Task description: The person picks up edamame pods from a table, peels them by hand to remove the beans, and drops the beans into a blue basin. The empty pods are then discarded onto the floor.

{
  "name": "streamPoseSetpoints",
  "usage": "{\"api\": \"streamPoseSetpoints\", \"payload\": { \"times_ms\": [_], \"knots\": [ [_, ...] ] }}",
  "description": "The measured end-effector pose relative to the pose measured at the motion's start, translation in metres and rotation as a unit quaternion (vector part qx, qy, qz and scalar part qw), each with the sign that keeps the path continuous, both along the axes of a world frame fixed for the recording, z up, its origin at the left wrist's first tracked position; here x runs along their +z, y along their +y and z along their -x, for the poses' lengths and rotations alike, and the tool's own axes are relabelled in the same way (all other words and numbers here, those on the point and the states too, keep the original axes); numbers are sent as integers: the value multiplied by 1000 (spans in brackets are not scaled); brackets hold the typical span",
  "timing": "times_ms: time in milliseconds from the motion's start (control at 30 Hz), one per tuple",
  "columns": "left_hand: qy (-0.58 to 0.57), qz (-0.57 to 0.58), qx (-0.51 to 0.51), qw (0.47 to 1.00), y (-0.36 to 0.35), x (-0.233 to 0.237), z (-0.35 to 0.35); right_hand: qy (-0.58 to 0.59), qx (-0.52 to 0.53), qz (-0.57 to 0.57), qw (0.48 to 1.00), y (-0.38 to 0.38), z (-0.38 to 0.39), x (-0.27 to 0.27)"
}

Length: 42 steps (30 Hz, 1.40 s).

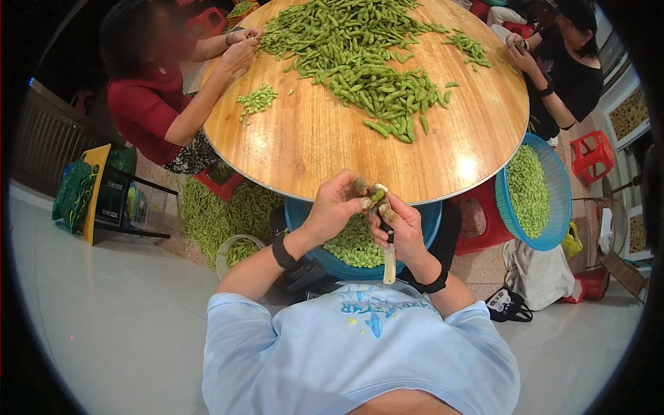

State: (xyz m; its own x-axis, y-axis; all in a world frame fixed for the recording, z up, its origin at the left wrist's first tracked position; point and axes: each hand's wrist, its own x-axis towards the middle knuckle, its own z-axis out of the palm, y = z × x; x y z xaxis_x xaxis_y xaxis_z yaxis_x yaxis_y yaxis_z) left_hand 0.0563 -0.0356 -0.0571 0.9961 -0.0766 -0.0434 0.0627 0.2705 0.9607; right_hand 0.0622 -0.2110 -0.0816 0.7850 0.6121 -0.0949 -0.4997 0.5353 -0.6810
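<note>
Green pod (375, 196) pinched in our left hand (332, 211) just above the blue basin (332, 264), we are clenching a knife (389, 259), seemingly blade-up, in our right hand (407, 234), where one slip could cut us.

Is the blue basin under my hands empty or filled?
Partly filled: green beans heap inside the blue basin, below the left hand pinching a pod and the right hand gripping a white-handled tool.
</note>
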Motion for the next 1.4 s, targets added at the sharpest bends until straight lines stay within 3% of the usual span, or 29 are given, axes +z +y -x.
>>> {"api": "streamPoseSetpoints", "payload": {
  "times_ms": [300, 733, 1067, 1167, 1267, 1333, 1400],
  "knots": [
    [-14, -2, 8, 1000, 0, -6, -3, -31, 34, -21, 999, -2, 3, 9],
    [-30, 3, 73, 997, -12, -11, 5, -67, -32, 29, 997, 1, 6, 3],
    [-8, 47, 21, 999, -7, -8, 4, -86, -1, 27, 996, -4, 2, 4],
    [-25, -4, 38, 999, -8, -9, 5, -110, -23, 56, 992, -3, 4, 0],
    [-17, 11, 33, 999, -7, -6, 4, -102, -15, 57, 993, -4, 1, -3],
    [60, 152, -51, 985, 2, -5, -3, -69, 23, 29, 997, -8, -3, 7],
    [108, 203, -96, 968, 9, -6, -8, -34, 60, 2, 998, -15, -7, 9]
  ]
}}
